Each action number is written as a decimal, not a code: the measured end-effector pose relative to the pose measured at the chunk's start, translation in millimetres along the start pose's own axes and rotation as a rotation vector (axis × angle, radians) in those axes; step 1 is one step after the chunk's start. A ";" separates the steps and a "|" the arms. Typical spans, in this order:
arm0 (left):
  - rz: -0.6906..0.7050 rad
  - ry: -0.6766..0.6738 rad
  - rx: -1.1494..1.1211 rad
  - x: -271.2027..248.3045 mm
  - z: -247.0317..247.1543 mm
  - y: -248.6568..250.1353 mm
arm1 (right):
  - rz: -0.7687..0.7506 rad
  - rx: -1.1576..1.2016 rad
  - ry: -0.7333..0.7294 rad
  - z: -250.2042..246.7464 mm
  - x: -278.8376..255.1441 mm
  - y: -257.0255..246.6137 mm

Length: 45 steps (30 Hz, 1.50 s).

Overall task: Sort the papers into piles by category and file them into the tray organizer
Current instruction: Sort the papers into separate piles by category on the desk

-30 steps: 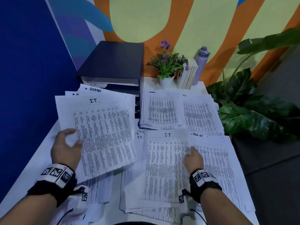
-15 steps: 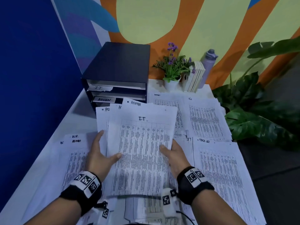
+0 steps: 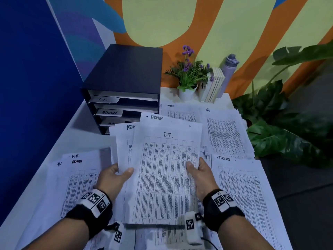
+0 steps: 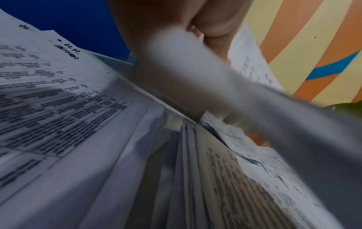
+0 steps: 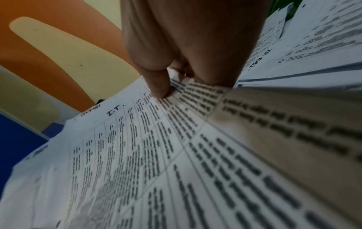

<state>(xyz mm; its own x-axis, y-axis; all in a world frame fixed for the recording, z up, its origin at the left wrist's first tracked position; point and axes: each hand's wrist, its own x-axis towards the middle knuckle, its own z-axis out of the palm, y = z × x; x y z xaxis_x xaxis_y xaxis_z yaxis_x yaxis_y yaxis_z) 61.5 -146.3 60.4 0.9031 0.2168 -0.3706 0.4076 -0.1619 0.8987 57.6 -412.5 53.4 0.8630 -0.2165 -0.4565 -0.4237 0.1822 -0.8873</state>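
Since a second ago both hands have gathered the fanned stack (image 3: pixel 165 177) above the desk (image 3: pixel 81 134): left hand (image 3: pixel 115 177) and right hand (image 3: pixel 201 174) each grip an edge, before the tray organizer (image 3: pixel 124 91).

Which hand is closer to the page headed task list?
Right. The right hand grips the held stack's edge right beside the task list page; the left hand holds the stack's far side.

Painted corner behind a white surface

A dark blue wall (image 3: pixel 32 87) meets an orange-and-pale-green mural (image 3: pixel 225 24); a large leafy plant (image 3: pixel 288 127) stands right, over dark floor (image 3: pixel 306 204).
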 end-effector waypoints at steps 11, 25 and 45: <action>0.032 -0.064 -0.033 2.3 3.0 6.9 | -0.054 -0.077 0.109 -12.2 4.7 1.5; 0.343 0.289 0.279 6.7 -27.5 28.3 | -0.136 -0.793 0.285 -21.8 -5.0 30.1; 0.302 -0.057 0.021 -33.6 -20.9 48.4 | -0.015 0.191 -0.148 19.9 -10.7 6.7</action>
<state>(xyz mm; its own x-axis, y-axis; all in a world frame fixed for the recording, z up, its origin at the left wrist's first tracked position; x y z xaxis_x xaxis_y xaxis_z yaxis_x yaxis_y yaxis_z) 48.1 -141.3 121.2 0.9897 0.1020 -0.1003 0.1216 -0.2306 0.9654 51.0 -389.8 53.7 0.9056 -0.0801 -0.4166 -0.3632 0.3609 -0.8590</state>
